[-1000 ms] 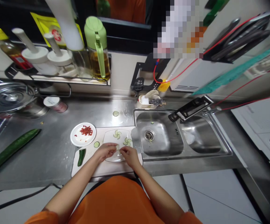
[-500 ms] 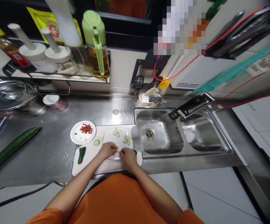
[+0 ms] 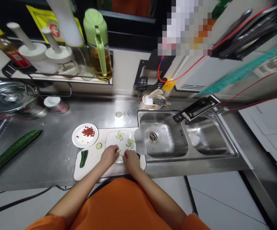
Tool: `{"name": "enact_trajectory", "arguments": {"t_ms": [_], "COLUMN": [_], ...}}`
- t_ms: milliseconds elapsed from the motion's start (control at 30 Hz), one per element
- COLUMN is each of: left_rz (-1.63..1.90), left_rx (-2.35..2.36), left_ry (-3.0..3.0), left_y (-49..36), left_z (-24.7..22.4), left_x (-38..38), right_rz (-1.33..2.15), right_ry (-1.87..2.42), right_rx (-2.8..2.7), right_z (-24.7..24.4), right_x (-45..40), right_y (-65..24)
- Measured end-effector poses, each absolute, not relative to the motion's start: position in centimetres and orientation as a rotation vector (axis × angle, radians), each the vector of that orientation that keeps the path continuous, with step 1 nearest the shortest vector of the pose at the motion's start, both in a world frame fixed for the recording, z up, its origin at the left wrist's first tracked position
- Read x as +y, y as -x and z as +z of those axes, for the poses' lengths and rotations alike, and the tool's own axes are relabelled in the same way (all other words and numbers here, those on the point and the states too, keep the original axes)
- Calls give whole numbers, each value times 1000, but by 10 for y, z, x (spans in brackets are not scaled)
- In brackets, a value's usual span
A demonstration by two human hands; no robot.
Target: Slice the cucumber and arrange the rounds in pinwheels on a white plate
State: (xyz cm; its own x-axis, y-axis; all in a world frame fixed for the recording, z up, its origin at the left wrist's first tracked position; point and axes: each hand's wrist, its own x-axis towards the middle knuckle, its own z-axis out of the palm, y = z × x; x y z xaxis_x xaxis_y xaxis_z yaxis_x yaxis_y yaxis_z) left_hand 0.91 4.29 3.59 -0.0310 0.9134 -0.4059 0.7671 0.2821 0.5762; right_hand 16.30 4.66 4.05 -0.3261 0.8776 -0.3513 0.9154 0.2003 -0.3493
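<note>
Both hands are over the near part of a white square plate [image 3: 111, 137], which lies on a pale cutting board [image 3: 90, 171]. My left hand [image 3: 109, 155] has its fingers curled together beside small cucumber pieces [image 3: 120, 157]. Close on the right, my right hand [image 3: 131, 159] is also closed at the fingertips; what either hand pinches is too small to make out. Two swirls of cucumber slices, one at the back [image 3: 120, 136] and one at the right [image 3: 130, 143], lie on the plate. A round cucumber slice [image 3: 99, 145] and a short cucumber piece [image 3: 83, 158] rest on the board.
A round plate of chopped red pieces [image 3: 77, 135] stands at the board's back left. Farther left lie a long cucumber [image 3: 13, 153], a small can [image 3: 57, 105] and a lidded pot [image 3: 33, 110]. A double sink [image 3: 167, 137] with a black faucet [image 3: 193, 110] is right.
My left hand has shifted slightly, its fingertips lifting back a little from the near cucumber pieces, which show more now. My right hand has barely moved.
</note>
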Motion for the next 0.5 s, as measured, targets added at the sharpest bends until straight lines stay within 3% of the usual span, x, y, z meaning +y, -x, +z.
{"name": "enact_trajectory", "arguments": {"t_ms": [200,500], "left_rz": [553,460], "left_rx": [1508,1399], "left_ry": [-1985,-2124], "left_y": [7,11], "left_z": [29,18], "left_x": [25,10], "right_rz": [-755,-766], "right_ry": [-1539,-1258], "right_rx": [2708,2789], "right_z": [41,35], "right_x": [36,25], "right_y": [-183,-191]}}
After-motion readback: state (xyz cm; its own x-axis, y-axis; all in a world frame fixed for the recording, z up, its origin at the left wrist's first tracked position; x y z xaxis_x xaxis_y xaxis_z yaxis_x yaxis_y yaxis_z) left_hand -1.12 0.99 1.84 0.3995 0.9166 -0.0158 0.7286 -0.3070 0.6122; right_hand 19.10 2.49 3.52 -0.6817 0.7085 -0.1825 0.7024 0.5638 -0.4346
